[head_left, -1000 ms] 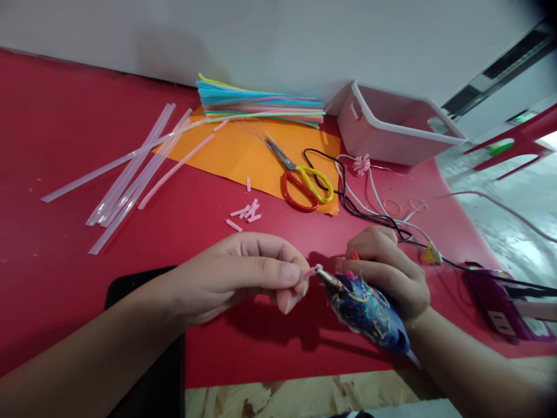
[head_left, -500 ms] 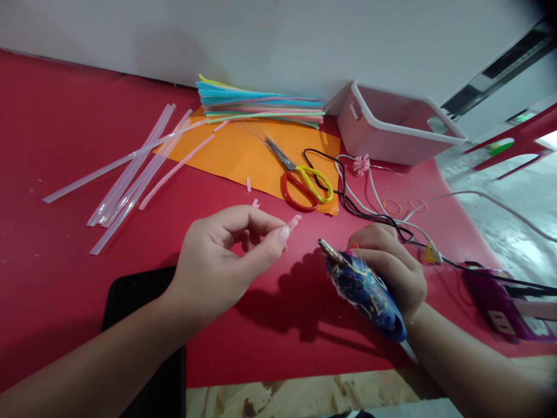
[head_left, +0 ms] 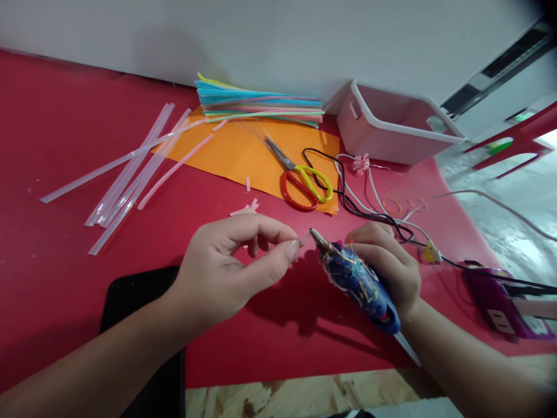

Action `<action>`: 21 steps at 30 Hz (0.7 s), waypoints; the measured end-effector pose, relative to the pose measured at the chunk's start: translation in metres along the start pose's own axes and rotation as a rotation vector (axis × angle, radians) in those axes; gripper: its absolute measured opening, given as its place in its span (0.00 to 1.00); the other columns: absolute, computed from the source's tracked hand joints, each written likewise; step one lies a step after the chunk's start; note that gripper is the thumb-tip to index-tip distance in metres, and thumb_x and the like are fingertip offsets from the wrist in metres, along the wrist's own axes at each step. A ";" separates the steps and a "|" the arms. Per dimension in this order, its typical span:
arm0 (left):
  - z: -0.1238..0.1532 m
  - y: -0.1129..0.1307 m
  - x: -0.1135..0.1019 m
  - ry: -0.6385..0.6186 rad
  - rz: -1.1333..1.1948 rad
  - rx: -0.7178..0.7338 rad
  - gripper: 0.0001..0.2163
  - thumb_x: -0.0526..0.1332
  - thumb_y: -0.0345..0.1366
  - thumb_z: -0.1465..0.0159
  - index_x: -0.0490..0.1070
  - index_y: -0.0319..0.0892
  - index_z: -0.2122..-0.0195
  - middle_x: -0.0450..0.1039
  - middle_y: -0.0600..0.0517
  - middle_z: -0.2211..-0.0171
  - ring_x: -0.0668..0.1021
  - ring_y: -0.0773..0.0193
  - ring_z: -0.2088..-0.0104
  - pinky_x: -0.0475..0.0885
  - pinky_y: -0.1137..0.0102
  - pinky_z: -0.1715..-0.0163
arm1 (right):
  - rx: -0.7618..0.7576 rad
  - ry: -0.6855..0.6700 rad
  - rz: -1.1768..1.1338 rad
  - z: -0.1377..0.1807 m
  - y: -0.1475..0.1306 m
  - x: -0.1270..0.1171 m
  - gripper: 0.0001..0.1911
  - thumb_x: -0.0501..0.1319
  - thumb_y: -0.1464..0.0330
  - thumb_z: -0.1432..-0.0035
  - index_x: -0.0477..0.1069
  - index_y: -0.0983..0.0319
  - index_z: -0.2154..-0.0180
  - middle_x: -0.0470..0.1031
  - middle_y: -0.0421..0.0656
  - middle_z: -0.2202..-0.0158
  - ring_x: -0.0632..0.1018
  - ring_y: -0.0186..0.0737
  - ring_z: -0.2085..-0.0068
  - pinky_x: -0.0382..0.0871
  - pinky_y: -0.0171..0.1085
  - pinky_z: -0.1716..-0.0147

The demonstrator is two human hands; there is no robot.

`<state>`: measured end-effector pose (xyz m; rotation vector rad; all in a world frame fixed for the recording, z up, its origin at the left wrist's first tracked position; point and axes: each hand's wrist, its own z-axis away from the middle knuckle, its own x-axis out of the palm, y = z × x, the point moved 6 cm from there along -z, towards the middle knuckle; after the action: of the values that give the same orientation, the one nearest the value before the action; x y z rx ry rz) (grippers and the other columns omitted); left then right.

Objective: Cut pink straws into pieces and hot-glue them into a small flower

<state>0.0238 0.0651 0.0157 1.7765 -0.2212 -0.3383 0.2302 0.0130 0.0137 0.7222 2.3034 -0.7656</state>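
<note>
At left, several translucent rods lie crossed on a red tabletop, their upper ends reaching the edge of an orange sheet. Below them, a flat black object is partly covered by the left forearm. A long pink fuzzy stem slants beside the rods, its upper part on the sheet. The left hand pinches a short pink piece between thumb and forefinger, the other fingers curled. Beyond this hand lie cut pink pieces, partly hidden by it; farther back, a bundle of coloured fuzzy stems rests along the wall. Scissors with red and yellow handles lie on the sheet.

The free end of the pinched piece is at the metal nozzle of a blue glue gun; whether they touch cannot be told. The right hand grips the gun with fingers closed around it; a translucent stick projects from its rear. Behind stand a small pink tuft among cables and a pale bin. At far right lies a purple power strip.
</note>
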 end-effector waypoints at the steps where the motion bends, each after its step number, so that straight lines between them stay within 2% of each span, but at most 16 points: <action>1: 0.000 -0.001 0.000 -0.005 0.014 -0.006 0.04 0.67 0.28 0.38 0.79 0.43 0.69 0.77 0.57 0.74 0.73 0.70 0.73 0.69 0.74 0.71 | 0.002 0.006 -0.003 0.000 0.000 -0.001 0.09 0.57 0.66 0.28 0.75 0.59 0.57 0.71 0.43 0.68 0.75 0.41 0.66 0.67 0.46 0.63; 5: 0.000 -0.001 0.001 -0.030 0.058 -0.033 0.04 0.67 0.28 0.37 0.79 0.43 0.69 0.78 0.57 0.74 0.73 0.70 0.74 0.70 0.75 0.72 | 0.003 0.014 -0.011 0.000 0.000 -0.001 0.09 0.57 0.66 0.29 0.76 0.59 0.59 0.72 0.43 0.68 0.75 0.41 0.66 0.67 0.46 0.63; 10: -0.003 -0.004 0.003 -0.079 0.095 -0.171 0.05 0.67 0.32 0.36 0.79 0.43 0.71 0.78 0.56 0.75 0.74 0.69 0.74 0.71 0.76 0.72 | 0.040 0.031 -0.024 0.002 0.004 -0.001 0.05 0.60 0.68 0.32 0.75 0.60 0.58 0.72 0.42 0.67 0.75 0.41 0.66 0.67 0.45 0.64; 16: -0.005 -0.011 0.011 -0.176 0.311 -0.306 0.06 0.67 0.32 0.36 0.79 0.43 0.72 0.78 0.56 0.74 0.77 0.69 0.72 0.72 0.77 0.72 | -0.009 0.034 -0.021 -0.001 -0.001 -0.002 0.08 0.58 0.67 0.30 0.76 0.58 0.59 0.72 0.43 0.69 0.76 0.43 0.67 0.68 0.47 0.64; 21: -0.004 -0.012 0.013 -0.204 0.382 -0.335 0.09 0.66 0.30 0.34 0.78 0.43 0.73 0.77 0.57 0.75 0.76 0.72 0.72 0.72 0.79 0.68 | 0.025 0.063 0.006 0.000 0.003 -0.004 0.05 0.60 0.68 0.31 0.75 0.58 0.58 0.73 0.43 0.68 0.76 0.43 0.67 0.68 0.46 0.65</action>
<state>0.0367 0.0678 0.0041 1.3351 -0.6046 -0.2614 0.2347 0.0138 0.0157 0.7746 2.3510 -0.7803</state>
